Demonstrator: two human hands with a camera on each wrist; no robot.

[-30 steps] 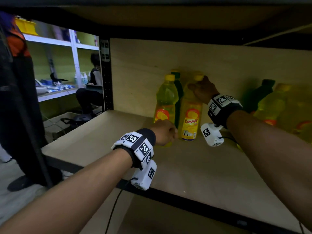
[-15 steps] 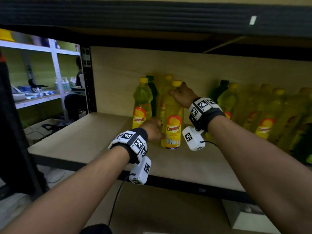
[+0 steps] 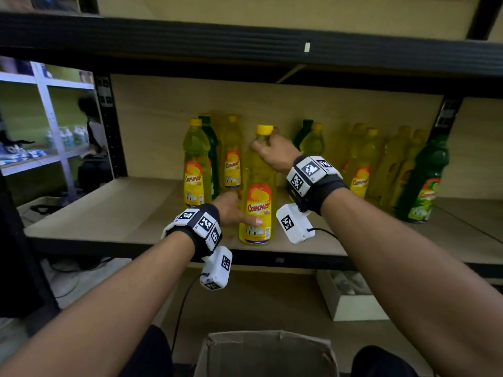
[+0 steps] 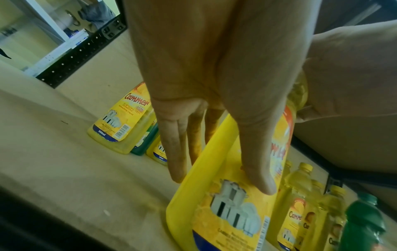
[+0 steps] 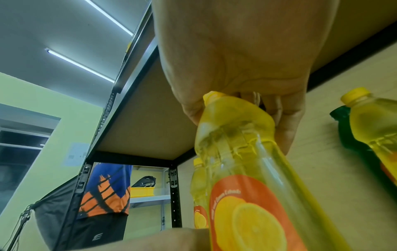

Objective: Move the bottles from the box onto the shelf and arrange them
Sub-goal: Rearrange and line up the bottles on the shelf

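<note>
A yellow Cammer bottle [image 3: 258, 202] stands upright near the front edge of the wooden shelf [image 3: 109, 213]. My right hand [image 3: 268, 148] grips its neck just under the yellow cap; in the right wrist view the thumb and fingers of my right hand [image 5: 238, 118] wrap the bottle [image 5: 257, 203]. My left hand [image 3: 239, 210] holds the lower body. In the left wrist view, my left hand [image 4: 219, 178] has its thumb across the bottle's [image 4: 225, 220] label and its fingers along the bottle's left side. An open cardboard box [image 3: 266, 349] sits on the floor below; its inside is hidden.
Behind and to the left stand two yellow bottles [image 3: 194, 170] and a green one [image 3: 211, 142]. Several yellow bottles [image 3: 362, 170] and a green bottle [image 3: 427, 183] fill the right side. A white box [image 3: 351, 303] lies under the shelf. A person [image 3: 89, 137] sits far left.
The held bottle has come forward from beside the back-left group to the shelf's front edge. My left thumb now lies over its label. The head camera has pulled back.
</note>
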